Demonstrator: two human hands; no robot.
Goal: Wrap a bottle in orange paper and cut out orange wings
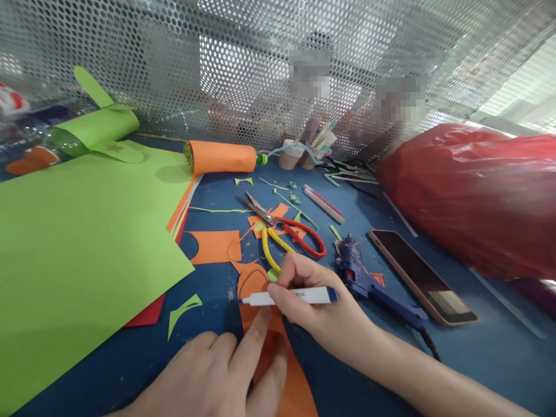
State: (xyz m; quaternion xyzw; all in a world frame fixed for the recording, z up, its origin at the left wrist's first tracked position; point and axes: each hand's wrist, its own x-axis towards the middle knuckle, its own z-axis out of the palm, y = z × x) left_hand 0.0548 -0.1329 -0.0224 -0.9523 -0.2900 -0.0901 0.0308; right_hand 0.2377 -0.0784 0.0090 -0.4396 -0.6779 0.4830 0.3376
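Note:
My right hand pinches a white acrylic marker with a blue end, its tip at the left edge of a rounded orange paper strip. A dark curved line runs along the strip's far rounded end. Stretched over the same strip, the fingers of my left hand press it to the blue table. Just beyond my right hand lie scissors with one red and one yellow handle, partly opened over orange scraps. An orange paper piece with a curved cut-out sits left of them.
Large green sheets cover the left. Behind are a green-wrapped bottle and an orange-wrapped bottle. A blue glue gun, a phone and a red plastic bag occupy the right. A perforated metal screen stands behind.

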